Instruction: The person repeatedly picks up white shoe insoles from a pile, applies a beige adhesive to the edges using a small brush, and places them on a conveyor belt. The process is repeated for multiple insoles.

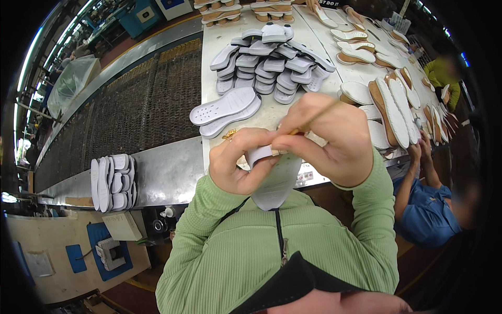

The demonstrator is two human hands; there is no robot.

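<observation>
Close in front of my chest, my left hand (pixel 238 162) is closed around a pale grey shoe sole (pixel 274 188), held tilted with one end pointing down toward my jacket. A short white strip (pixel 257 155) bends up between the left fingers. My right hand (pixel 329 138) pinches a thin tan stick (pixel 319 116), like a brush handle; its tip meets the sole's upper end, where the fingers hide the contact. Just beyond my left hand lie small gold-coloured pieces (pixel 229 134). Two pale grey soles (pixel 225 107) overlap on the white table (pixel 212 149) behind them.
A heap of grey soles (pixel 272 65) covers the table's middle. White soles with tan sides (pixel 389 112) stand at right. Leftward run a dark mesh conveyor (pixel 146 78) and a metal ledge with stacked soles (pixel 112 183). A person in blue (pixel 426 209) works at right; other workers are farther off.
</observation>
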